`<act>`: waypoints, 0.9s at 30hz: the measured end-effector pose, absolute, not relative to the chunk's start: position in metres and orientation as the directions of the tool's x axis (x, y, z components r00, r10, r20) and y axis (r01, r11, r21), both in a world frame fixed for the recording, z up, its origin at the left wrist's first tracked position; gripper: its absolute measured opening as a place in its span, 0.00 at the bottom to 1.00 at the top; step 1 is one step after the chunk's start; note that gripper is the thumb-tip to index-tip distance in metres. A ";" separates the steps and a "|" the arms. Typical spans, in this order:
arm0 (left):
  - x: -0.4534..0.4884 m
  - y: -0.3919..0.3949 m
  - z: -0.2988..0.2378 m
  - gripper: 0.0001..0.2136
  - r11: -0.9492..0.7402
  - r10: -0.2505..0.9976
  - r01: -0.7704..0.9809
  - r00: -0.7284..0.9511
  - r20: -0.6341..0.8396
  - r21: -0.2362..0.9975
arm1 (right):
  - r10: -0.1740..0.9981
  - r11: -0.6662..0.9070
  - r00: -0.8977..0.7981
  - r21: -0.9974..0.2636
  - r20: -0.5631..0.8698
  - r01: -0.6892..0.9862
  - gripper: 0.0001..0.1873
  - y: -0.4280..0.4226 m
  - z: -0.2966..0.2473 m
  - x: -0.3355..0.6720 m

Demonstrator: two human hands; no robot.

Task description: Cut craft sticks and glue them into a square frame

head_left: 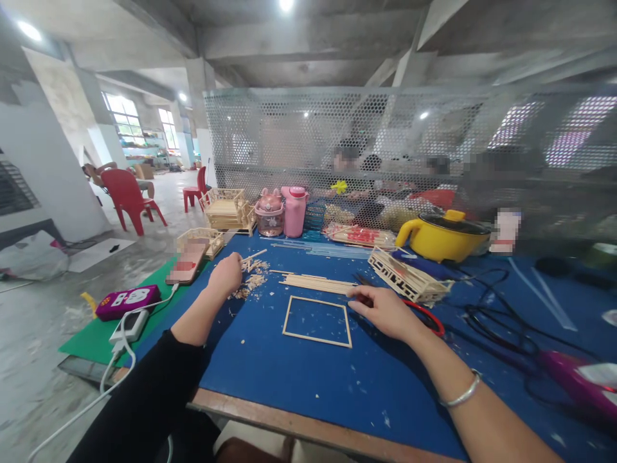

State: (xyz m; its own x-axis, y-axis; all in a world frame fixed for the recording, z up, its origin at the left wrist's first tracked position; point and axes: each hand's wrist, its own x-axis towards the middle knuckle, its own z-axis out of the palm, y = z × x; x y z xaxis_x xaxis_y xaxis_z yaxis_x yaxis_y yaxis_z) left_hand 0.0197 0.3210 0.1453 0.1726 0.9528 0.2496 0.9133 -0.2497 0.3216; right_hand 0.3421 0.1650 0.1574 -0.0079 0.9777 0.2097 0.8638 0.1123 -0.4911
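Observation:
My left hand is closed on a thin wooden stick that points right, over a heap of short wood scraps. My right hand is curled around the middle of scissors with red handles; their dark tips show beyond the fingers, and the palm hides the rest. Just left of that hand lies a rectangular frame of thin sticks, flat on the blue table mat. Behind the frame is a row of loose sticks, its right end close to my right fingers.
A stick-built model and a yellow pot stand at right, near black cables. Pink bottles and another stick model line the back, before a perforated metal screen. A phone lies left.

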 end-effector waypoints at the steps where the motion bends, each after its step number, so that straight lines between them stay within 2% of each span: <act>1: 0.019 0.320 0.146 0.14 -0.251 0.952 0.903 0.165 0.259 0.348 | 0.977 0.117 -0.012 -0.491 0.211 0.863 0.14 0.165 0.158 0.342; 7: 0.031 0.306 0.156 0.17 -0.356 0.924 0.791 0.220 0.312 0.497 | 0.980 0.097 0.009 -0.518 0.200 0.850 0.14 0.166 0.158 0.340; 9: 0.049 0.290 0.158 0.14 -0.417 0.907 0.726 0.289 0.307 0.548 | 0.980 0.086 0.040 -0.592 0.196 0.802 0.15 0.166 0.159 0.333; 11: 0.074 0.269 0.157 0.13 -0.485 0.873 0.640 0.384 0.299 0.595 | 0.982 0.096 0.052 -0.722 0.180 0.685 0.19 0.165 0.161 0.322; 12: 0.087 0.258 0.157 0.12 -0.528 0.841 0.573 0.453 0.296 0.627 | 0.984 0.111 0.041 -0.787 0.171 0.607 0.22 0.164 0.162 0.316; 13: 0.100 0.247 0.156 0.13 -0.578 0.770 0.408 0.560 0.306 0.706 | 0.987 0.125 0.023 -0.840 0.162 0.528 0.25 0.164 0.163 0.310; 15: 0.122 0.231 0.156 0.12 -0.573 0.630 0.170 0.717 0.298 0.802 | 0.987 0.150 -0.014 -0.893 0.159 0.423 0.28 0.162 0.165 0.300; 17: 0.135 0.223 0.158 0.12 -0.530 0.578 0.079 0.762 0.292 0.844 | 0.983 0.174 -0.016 -0.896 0.184 0.409 0.25 0.162 0.165 0.294; 23: 0.134 0.236 0.169 0.12 -0.662 0.447 0.045 0.825 0.347 0.748 | 0.959 0.157 0.139 -0.872 0.247 0.463 0.23 0.164 0.160 0.296; 25: 0.124 0.248 0.171 0.15 -0.684 0.523 0.155 0.786 0.331 0.713 | 0.953 0.152 0.182 -0.901 0.243 0.406 0.24 0.165 0.160 0.299; 27: 0.105 0.267 0.173 0.16 -0.659 0.713 0.449 0.629 0.310 0.603 | 0.938 0.157 0.237 -0.921 0.252 0.357 0.24 0.166 0.160 0.304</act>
State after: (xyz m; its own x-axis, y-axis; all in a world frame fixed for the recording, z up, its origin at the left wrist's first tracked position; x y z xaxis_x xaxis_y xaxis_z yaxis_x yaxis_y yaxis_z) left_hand 0.1053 0.2667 0.1726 0.6293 0.7127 0.3099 0.4493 -0.6590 0.6031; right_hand 0.3040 0.1661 0.1604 0.2368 0.9384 0.2517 0.3572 0.1568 -0.9208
